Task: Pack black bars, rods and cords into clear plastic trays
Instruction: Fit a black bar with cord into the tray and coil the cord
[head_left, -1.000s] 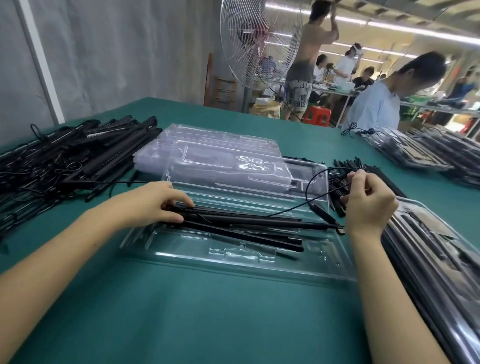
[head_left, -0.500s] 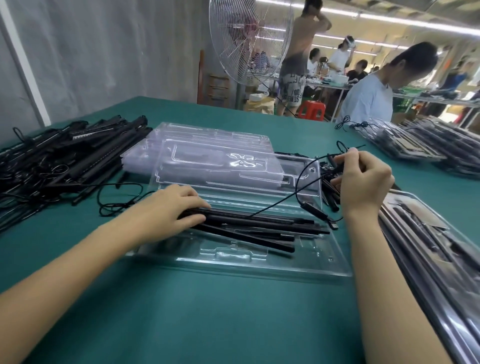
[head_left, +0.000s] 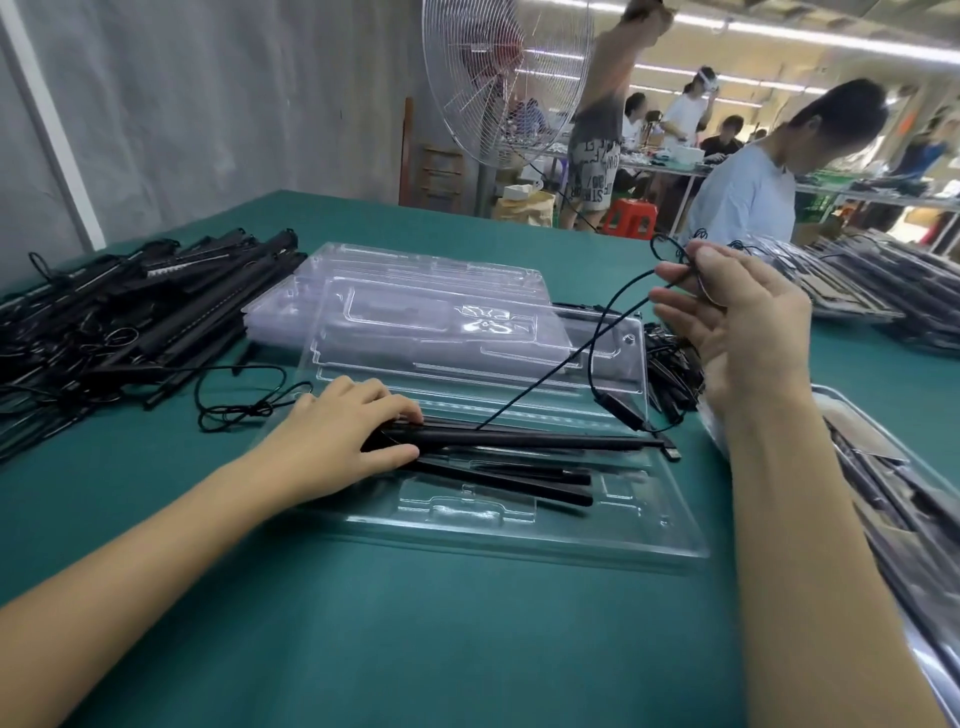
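Note:
A clear plastic tray (head_left: 519, 540) lies open on the green table in front of me. Several black bars and rods (head_left: 519, 441) lie along its middle. My left hand (head_left: 337, 431) grips their left ends, thumb under, fingers over. My right hand (head_left: 737, 322) is raised above the tray's right end and pinches a thin black cord (head_left: 597, 338) between thumb and forefinger, the other fingers spread. The cord runs down from that hand to the bars, with a small inline block (head_left: 621, 408) hanging in a loop.
A stack of empty clear trays (head_left: 415, 296) sits behind the open one. A pile of loose black bars and cords (head_left: 119, 322) lies at the left. Filled trays (head_left: 893, 499) are stacked at the right and far right (head_left: 872, 280). A person in a light shirt (head_left: 748, 197) works across the table beside a fan (head_left: 498, 78).
My right hand has lifted up and away from the tray, drawing the cord higher, and its fingers have spread. My left hand stays on the bars' left ends.

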